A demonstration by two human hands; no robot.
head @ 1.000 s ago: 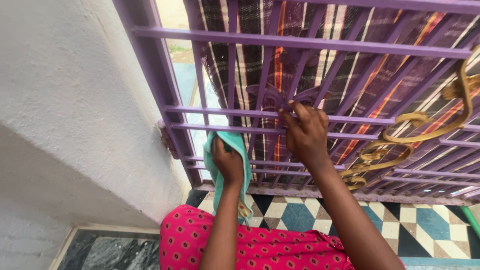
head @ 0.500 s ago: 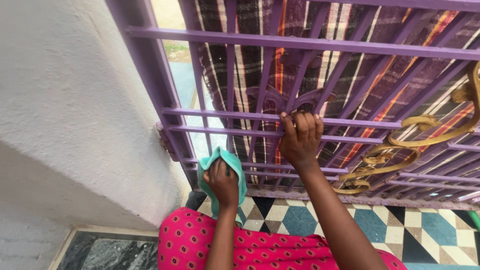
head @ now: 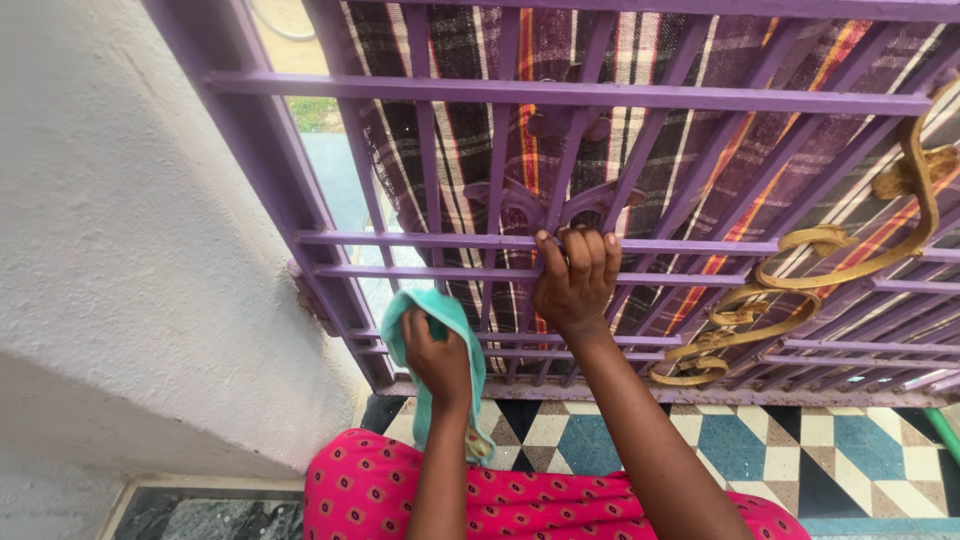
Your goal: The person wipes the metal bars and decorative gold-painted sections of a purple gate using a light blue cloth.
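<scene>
My left hand grips a teal cloth and presses it against the lower bars of a purple metal gate, close to the gate's left post. My right hand is curled over a horizontal purple bar of the gate, just under a purple leaf-shaped ornament. Both forearms reach up from a pink patterned garment at the bottom of the view. A dark striped plaid blanket hangs behind the bars.
A white rough plastered wall stands at the left, next to the gate's post. Golden scroll ornaments curl across the gate at the right. Below the gate lies a patterned tiled floor. A green hose shows at the right edge.
My left hand with the cloth has slid down the bars from mid height toward the gate's bottom. My right hand's fingers have closed over the horizontal bar. The view has shifted slightly.
</scene>
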